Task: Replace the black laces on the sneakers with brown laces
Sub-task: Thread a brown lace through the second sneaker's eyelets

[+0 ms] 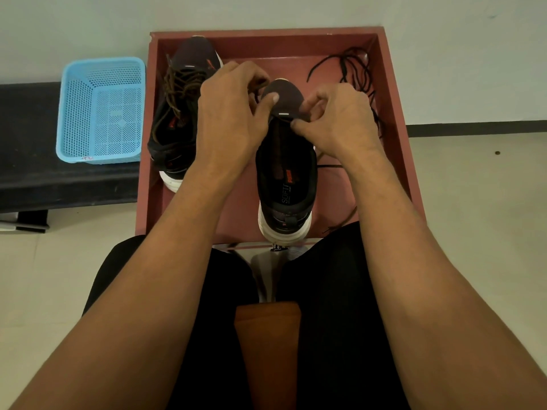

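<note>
**Hands.** Left hand (231, 108): fingers curled, thumb laid flat on the tongue of the near sneaker (287, 179). A brownish strand shows under its fingertips. Right hand (337, 119): fingers curled, thumb and forefinger pinching the throat edge just beside the tongue. Whether a lace end sits inside that pinch is hidden.

**Governing relation.** The near sneaker lies with its long axis running straight away from the person, heel towards the knees and toe far. Both hands work at the far end of the throat, one on each side and about equally close. No lacing is visible along the throat, so threading appears to be at an early stage. A loose brownish strand (350, 216) trails by the right forearm, so the right hand is the nearer to it.

**Other task items.** The far sneaker (180, 119), to the left, already carries brown laces. The black laces (355, 72) lie in a loose heap at the far right corner.

**Surface and room.** All of these sit in a red tray (396, 113). Left of it, a blue basket (100, 110) stands on a dark worktop (29, 143). Pale tiled floor; plain wall behind.
</note>
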Demonstrator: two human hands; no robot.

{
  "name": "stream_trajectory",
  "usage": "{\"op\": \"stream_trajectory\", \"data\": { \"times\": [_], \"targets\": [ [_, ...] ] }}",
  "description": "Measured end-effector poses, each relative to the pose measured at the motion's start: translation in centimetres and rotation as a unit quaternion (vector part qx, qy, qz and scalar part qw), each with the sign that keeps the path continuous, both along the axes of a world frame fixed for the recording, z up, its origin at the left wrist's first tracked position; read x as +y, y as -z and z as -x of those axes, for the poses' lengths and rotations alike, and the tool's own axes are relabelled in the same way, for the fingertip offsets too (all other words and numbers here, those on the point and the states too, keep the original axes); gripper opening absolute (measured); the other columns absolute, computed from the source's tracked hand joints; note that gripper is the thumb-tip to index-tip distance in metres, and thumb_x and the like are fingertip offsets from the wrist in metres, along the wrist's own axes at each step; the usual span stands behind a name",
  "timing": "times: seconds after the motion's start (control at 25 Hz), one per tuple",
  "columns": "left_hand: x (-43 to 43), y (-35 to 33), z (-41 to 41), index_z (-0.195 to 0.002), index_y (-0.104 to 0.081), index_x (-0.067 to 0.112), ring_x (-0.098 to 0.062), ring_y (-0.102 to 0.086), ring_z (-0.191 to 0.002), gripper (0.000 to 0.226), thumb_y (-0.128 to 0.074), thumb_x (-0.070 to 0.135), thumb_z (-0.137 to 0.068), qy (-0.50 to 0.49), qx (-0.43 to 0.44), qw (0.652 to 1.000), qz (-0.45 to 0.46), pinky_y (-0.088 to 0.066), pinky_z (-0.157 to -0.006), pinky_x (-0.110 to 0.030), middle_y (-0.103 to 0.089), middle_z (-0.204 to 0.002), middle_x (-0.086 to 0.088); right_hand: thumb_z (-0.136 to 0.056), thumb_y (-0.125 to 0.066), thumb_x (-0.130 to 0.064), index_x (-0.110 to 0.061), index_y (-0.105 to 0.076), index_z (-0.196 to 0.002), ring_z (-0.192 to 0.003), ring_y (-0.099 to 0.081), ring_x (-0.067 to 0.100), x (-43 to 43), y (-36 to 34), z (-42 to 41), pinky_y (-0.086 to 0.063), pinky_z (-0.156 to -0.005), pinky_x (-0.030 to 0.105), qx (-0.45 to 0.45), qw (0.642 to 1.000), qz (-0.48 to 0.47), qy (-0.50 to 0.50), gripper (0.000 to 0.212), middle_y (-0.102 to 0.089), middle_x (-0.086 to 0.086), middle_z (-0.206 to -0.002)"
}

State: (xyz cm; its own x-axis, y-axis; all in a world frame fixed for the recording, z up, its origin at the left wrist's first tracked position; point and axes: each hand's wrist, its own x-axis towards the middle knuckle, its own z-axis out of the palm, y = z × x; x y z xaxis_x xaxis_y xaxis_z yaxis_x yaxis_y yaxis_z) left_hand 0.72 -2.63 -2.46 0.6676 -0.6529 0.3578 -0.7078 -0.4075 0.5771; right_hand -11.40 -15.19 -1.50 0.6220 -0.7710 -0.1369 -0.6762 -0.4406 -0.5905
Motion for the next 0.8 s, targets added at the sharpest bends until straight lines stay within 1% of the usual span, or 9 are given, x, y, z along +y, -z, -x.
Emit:
{"op": "stream_trajectory", "data": {
  "times": [0.08,0.12,0.24,0.28,0.36,0.44,0.48,0.64,0.8],
  "targets": [
    [-0.3,-0.9,0.7,-0.106,-0.075,0.019,-0.004,-0.062,-0.086,0.031,-0.064,0.047,-0.099,0.014,-0.035,0.999,0.034,-0.051,-0.080,-0.019,-0.071,-0.098,0.006,-0.095,-0.071,-0.027,-0.027,-0.074,-0.102,-0.081,-0.066,0.001,-0.1,-0.1,-0.4,-0.052,-0.070,0.014,-0.136,0.991,0.020,-0.002,0.008,-0.071,-0.013,-0.094],
    [-0.4,-1.4,1.2,-0.105,-0.076,0.018,-0.003,-0.062,-0.084,0.032,-0.063,0.047,-0.101,0.033,-0.053,0.997,0.046,-0.051,-0.079,-0.019,-0.072,-0.096,0.006,-0.099,-0.066,-0.023,-0.023,-0.075,-0.105,-0.087,-0.068,0.003,-0.2,-0.3,-0.5,-0.057,-0.079,0.018,-0.213,0.977,-0.006,0.006,0.011,-0.073,-0.011,-0.097],
    [-0.7,-2.3,3.1,-0.100,-0.079,0.016,-0.005,-0.064,-0.079,0.026,-0.063,0.036,-0.103,0.130,-0.075,0.985,0.089,-0.052,-0.076,-0.022,-0.075,-0.091,0.006,-0.108,-0.056,-0.030,-0.007,-0.076,-0.113,-0.102,-0.075,0.019,-0.1,-1.6,-0.4,-0.060,-0.098,0.041,-0.362,0.904,-0.226,0.018,0.031,-0.079,0.007,-0.105],
    [-0.9,-2.5,3.6,-0.098,-0.079,0.014,-0.007,-0.065,-0.079,0.023,-0.063,0.030,-0.102,0.150,-0.070,0.981,0.100,-0.052,-0.075,-0.023,-0.075,-0.090,0.005,-0.109,-0.052,-0.039,-0.005,-0.076,-0.115,-0.105,-0.075,0.023,-0.1,-2.2,-0.4,-0.059,-0.101,0.043,-0.358,0.885,-0.296,0.012,0.041,-0.079,0.011,-0.108],
    [-0.9,-2.6,4.4,-0.093,-0.078,0.012,-0.005,-0.063,-0.075,0.017,-0.065,0.021,-0.100,0.163,-0.054,0.978,0.119,-0.050,-0.070,-0.023,-0.074,-0.085,0.007,-0.105,-0.048,-0.060,-0.009,-0.078,-0.115,-0.111,-0.075,0.027,-0.2,-3.0,-0.3,-0.055,-0.107,0.047,-0.274,0.893,-0.358,-0.013,0.060,-0.080,0.011,-0.111],
    [-0.7,-2.5,4.8,-0.084,-0.073,0.013,0.000,-0.053,-0.067,0.015,-0.067,0.015,-0.097,0.157,-0.037,0.978,0.131,-0.043,-0.063,-0.020,-0.065,-0.075,0.013,-0.098,-0.053,-0.071,-0.012,-0.079,-0.115,-0.117,-0.073,0.031,-0.5,-3.1,-0.3,-0.053,-0.110,0.052,-0.209,0.893,-0.398,-0.036,0.066,-0.079,0.011,-0.115],
    [-0.7,-2.3,4.9,-0.080,-0.072,0.013,-0.001,-0.051,-0.064,0.016,-0.067,0.014,-0.096,0.152,-0.029,0.979,0.131,-0.040,-0.062,-0.019,-0.060,-0.071,0.015,-0.097,-0.057,-0.070,-0.011,-0.078,-0.117,-0.117,-0.073,0.030,-0.5,-3.2,-0.3,-0.053,-0.110,0.052,-0.201,0.883,-0.423,-0.039,0.066,-0.078,0.013,-0.117],
    [-0.9,-1.3,5.6,-0.070,-0.064,0.015,-0.008,-0.052,-0.054,0.025,-0.067,0.018,-0.095,0.181,0.024,0.979,0.093,-0.043,-0.059,-0.026,-0.056,-0.059,0.011,-0.099,-0.069,-0.044,-0.007,-0.067,-0.134,-0.108,-0.072,0.031,-0.4,-3.6,-0.3,-0.054,-0.109,0.048,-0.224,0.835,-0.498,-0.059,0.051,-0.073,0.025,-0.124],
    [-1.0,-0.9,6.1,-0.066,-0.061,0.013,-0.012,-0.050,-0.045,0.035,-0.063,0.027,-0.098,0.231,0.063,0.970,0.029,-0.042,-0.054,-0.031,-0.051,-0.049,0.009,-0.098,-0.071,-0.013,-0.001,-0.059,-0.140,-0.087,-0.071,0.018,-1.0,-3.5,-0.3,-0.059,-0.082,0.029,-0.313,0.817,-0.479,-0.077,0.045,-0.075,0.019,-0.114]
  ]
}}
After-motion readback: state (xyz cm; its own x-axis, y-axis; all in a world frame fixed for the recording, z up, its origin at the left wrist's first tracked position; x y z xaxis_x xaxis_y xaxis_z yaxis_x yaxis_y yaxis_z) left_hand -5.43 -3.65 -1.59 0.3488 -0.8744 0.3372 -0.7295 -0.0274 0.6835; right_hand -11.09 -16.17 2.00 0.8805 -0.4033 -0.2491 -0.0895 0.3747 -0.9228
